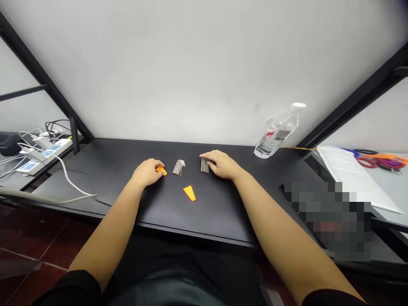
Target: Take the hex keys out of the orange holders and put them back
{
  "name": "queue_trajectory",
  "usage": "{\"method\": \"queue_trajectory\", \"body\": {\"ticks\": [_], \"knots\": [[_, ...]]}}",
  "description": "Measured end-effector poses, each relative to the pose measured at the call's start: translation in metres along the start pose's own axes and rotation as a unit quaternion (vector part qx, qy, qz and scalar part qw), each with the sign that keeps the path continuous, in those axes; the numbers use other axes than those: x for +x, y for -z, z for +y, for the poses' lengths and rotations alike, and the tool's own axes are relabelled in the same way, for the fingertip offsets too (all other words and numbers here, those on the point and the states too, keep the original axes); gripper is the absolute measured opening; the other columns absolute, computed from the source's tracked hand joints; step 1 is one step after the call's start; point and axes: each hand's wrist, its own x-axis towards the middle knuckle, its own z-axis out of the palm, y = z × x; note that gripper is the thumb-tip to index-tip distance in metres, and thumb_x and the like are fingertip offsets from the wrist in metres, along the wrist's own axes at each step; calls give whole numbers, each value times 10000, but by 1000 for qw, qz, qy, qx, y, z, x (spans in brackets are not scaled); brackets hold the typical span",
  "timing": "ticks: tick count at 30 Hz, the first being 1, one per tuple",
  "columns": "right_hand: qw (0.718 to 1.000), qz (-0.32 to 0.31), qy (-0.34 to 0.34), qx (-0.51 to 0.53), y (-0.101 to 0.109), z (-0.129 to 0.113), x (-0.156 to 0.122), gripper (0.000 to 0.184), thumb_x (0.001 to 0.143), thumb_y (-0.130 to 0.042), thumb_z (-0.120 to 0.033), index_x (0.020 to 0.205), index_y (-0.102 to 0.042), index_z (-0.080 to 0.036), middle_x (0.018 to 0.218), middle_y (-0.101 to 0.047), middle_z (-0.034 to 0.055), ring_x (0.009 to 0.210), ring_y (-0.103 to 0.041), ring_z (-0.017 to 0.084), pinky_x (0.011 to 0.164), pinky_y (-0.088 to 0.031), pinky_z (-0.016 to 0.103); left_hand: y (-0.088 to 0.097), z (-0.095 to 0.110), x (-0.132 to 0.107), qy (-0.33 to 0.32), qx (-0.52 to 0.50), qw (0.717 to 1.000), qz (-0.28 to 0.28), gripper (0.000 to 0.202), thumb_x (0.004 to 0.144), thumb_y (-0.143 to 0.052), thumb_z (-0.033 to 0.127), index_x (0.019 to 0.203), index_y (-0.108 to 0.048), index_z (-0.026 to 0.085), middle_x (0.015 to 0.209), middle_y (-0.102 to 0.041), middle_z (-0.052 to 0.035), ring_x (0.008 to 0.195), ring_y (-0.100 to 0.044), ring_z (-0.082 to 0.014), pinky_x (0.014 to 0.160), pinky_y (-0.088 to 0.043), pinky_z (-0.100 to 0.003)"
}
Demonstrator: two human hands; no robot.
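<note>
On the black table (105, 170), my left hand (147, 171) is curled around a small orange holder (161, 170), which sticks out past the fingertips. My right hand (222, 164) rests palm down with its fingers closed over a bundle of silver hex keys (204, 165). Between the two hands lies a second bundle of silver hex keys (179, 166), untouched. A second orange holder (189, 193), wedge-shaped, lies flat nearer to me, between my forearms.
A clear water bottle (278, 133) with a white cap stands at the back right against the white wall. Power strips with white cables (41, 148) sit at the left. Scissors (376, 160) and a white sheet (347, 174) lie on the neighbouring table at right.
</note>
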Motion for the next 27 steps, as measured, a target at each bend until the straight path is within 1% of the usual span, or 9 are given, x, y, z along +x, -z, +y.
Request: {"method": "queue_trajectory", "body": {"ticks": [3,5,8,12,16,19,21,24,27], "knots": [[1000,-10,-1,9,8,-26,0,248,937,-537,-315,1052,-731,-210,1045,-737,96,935,-648,238,816,-504,363,-2,20,-30,13,32,999,-5,243,762,-733,451,909,-740,258,941,-716,-74,872,-643,-246,704,-460,-310],[996,-84,11,17,10,-48,0,305,938,-555,-481,893,-712,-223,862,-723,55,753,-614,196,668,-437,308,-3,36,-47,17,37,999,-33,266,763,-737,501,868,-723,256,921,-702,-70,843,-635,-240,668,-437,-306],[980,-196,25,8,7,-78,0,422,801,-674,-650,793,-672,-227,723,-681,13,631,-546,160,573,-315,281,-1,57,-60,9,60,994,-89,266,775,-723,512,847,-706,257,925,-697,-53,859,-635,-228,653,-413,-297],[966,-258,25,7,4,-92,1,330,749,-738,-538,778,-637,-225,732,-676,-1,610,-521,141,546,-273,273,9,71,-50,17,97,987,-127,267,784,-710,510,856,-699,253,944,-711,-38,826,-638,-208,626,-392,-290],[972,-231,-12,31,18,-66,-3,258,809,-678,-488,817,-649,-231,740,-678,-4,632,-536,145,568,-320,267,21,74,-9,-15,82,988,-133,201,849,-651,453,877,-722,267,888,-731,-22,776,-641,-200,628,-403,-295],[981,-132,-142,6,29,-40,-8,297,896,-565,-501,822,-653,-227,838,-713,30,704,-588,169,598,-361,277,17,71,26,-4,41,997,-69,271,889,-603,481,962,-736,257,939,-742,-38,836,-655,-211,685,-443,-298],[965,-88,-246,-28,31,-28,-9,320,911,-535,-513,830,-666,-232,887,-725,46,736,-612,189,597,-375,290,5,65,41,17,25,999,-36,413,862,-631,531,1146,-701,239,1031,-733,-63,926,-661,-224,739,-466,-294],[939,-73,-334,-36,26,-22,-7,443,905,-507,-637,853,-690,-236,948,-735,76,794,-646,223,607,-409,309,-18,55,47,-2,10,998,-62,661,771,-714,576,1331,-621,236,1271,-644,-103,1103,-637,-256,851,-478,-293],[924,-81,-372,-32,17,-26,-3,583,850,-489,-776,861,-696,-232,971,-738,108,817,-664,254,615,-436,330,-32,50,42,-17,20,997,-76,723,745,-727,559,1381,-589,244,1315,-590,-107,1165,-612,-280,897,-476,-306]]}}
